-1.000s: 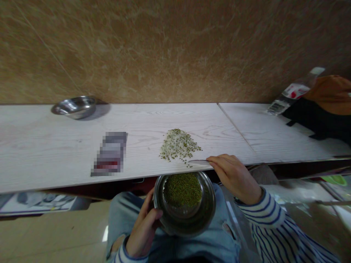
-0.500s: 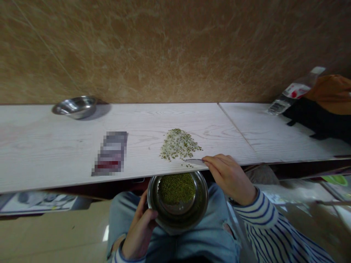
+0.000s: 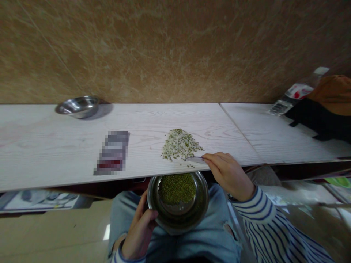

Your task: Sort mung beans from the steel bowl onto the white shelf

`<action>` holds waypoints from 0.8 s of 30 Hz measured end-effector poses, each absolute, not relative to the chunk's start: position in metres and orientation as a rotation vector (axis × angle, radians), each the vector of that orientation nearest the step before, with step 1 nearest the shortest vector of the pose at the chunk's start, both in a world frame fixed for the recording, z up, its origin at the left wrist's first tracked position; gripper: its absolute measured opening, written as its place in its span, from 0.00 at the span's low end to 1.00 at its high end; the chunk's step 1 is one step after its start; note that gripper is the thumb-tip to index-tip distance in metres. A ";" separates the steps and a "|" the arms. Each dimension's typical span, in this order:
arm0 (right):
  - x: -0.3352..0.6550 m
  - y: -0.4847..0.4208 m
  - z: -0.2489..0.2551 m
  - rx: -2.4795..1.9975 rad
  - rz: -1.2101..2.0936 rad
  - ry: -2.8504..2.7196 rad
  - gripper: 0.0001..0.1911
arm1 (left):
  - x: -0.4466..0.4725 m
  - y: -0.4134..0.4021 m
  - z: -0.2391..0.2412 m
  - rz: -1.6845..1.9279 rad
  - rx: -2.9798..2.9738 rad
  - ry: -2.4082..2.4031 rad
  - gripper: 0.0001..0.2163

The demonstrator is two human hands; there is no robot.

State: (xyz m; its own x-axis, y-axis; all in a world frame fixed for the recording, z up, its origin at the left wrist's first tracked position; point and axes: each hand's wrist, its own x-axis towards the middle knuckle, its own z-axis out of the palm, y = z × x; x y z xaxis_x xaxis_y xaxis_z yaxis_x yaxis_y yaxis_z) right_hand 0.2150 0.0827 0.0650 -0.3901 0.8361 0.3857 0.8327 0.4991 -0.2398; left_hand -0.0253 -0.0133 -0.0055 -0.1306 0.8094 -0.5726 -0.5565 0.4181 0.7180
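My left hand (image 3: pixel 141 228) grips the rim of a steel bowl (image 3: pixel 201 208) held on my lap, just below the table's front edge. Green mung beans (image 3: pixel 177 188) fill part of the bowl. A pinch of my right hand (image 3: pixel 229 173) holds a small flat blade-like tool (image 3: pixel 194 159) whose tip rests at the near edge of a pile of mixed green beans and white grains (image 3: pixel 179 144) on the pale wooden table (image 3: pixel 55 153).
A second steel bowl (image 3: pixel 78 106) sits at the table's back left by the brown wall. A blurred flat packet (image 3: pixel 112 152) lies left of the pile. At the far right are a plastic bottle (image 3: pixel 297 91) and dark and orange cloth items (image 3: pixel 326 106).
My right hand with the tool has slid left towards the pile. The bowl in my left hand has shifted a little to the left under the table edge.
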 end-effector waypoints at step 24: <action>0.182 0.057 0.070 -1.215 0.069 -2.398 0.12 | -0.015 -0.016 -0.003 1.185 0.328 1.189 0.32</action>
State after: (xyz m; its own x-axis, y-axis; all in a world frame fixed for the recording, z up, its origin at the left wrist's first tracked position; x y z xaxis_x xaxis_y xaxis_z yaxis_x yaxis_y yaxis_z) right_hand 0.1817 0.0575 0.0705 -0.5120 0.7764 0.3675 0.7540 0.6112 -0.2409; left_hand -0.0155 -0.0160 -0.0031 -0.0973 0.8380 -0.5369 -0.5338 0.4114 0.7388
